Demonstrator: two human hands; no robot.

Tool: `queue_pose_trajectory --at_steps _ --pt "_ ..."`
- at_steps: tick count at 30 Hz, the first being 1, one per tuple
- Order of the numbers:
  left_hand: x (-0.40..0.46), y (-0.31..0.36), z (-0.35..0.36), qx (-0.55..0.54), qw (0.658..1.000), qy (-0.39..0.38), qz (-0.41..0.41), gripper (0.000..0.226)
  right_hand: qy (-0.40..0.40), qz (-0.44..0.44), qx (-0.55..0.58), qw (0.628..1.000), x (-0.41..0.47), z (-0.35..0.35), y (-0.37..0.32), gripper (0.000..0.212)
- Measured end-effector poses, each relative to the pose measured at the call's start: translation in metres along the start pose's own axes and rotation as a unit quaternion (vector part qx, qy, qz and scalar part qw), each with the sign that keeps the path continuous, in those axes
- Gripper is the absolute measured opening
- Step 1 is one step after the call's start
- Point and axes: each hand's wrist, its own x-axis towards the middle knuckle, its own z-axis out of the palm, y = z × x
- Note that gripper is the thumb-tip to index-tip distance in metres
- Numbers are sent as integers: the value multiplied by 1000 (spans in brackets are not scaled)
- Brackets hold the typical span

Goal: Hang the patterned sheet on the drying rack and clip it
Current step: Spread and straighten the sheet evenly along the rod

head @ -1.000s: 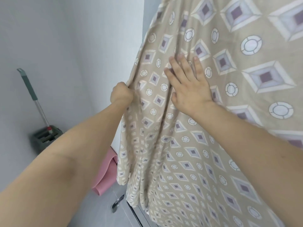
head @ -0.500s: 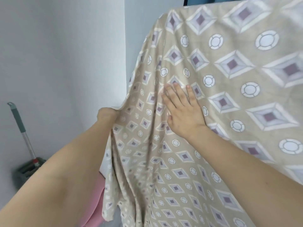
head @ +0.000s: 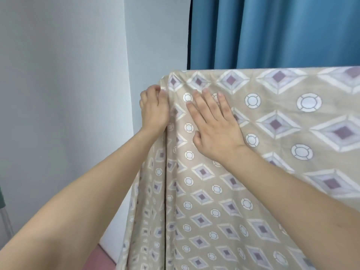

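Patterned sheet (head: 253, 172) hangs draped over a top edge, falling down w/ folds at its left side. Left hand (head: 153, 112) grips the sheet's upper left corner edge, fingers curled round the fabric. Right hand (head: 214, 127) just beside it to the right, fingers straight, pressing flat on the sheet. Blue curtain (head: 272, 32) behind, above both hands; pale wall (head: 58, 75) left of the left-hand grip.

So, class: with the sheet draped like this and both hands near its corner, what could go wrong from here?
1. No clip shows on the patterned sheet, so it may slide off once released.
2. The left hand pinches only the edge; a tug could pull the corner down.
3. The right hand just presses flat, so it may not stop a slip.
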Motion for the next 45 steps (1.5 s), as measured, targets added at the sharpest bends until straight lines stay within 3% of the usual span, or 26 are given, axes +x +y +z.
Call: queue_pose_trajectory --at_steps 4,8,12,16,22,28,34,45 --pt "17 23 12 35 997 21 65 34 35 18 -31 999 13 -23 25 71" --pt "24 40 19 131 978 29 160 38 28 101 -71 992 19 -43 51 68" --pt "27 48 26 181 966 46 178 43 -26 193 -69 978 23 -67 74 40" --pt "28 73 37 159 961 13 225 50 1 192 -76 979 25 -65 89 35" --pt "15 84 52 134 948 9 288 38 57 179 -112 976 14 -53 88 20" --pt "-11 123 77 123 920 -54 369 37 90 268 -89 955 -21 -77 119 43" --pt "-52 172 101 114 898 -60 421 49 73 306 -177 932 -78 -105 163 50" --pt "-121 254 135 57 851 -150 499 59 31 368 -191 909 -162 -163 217 58"
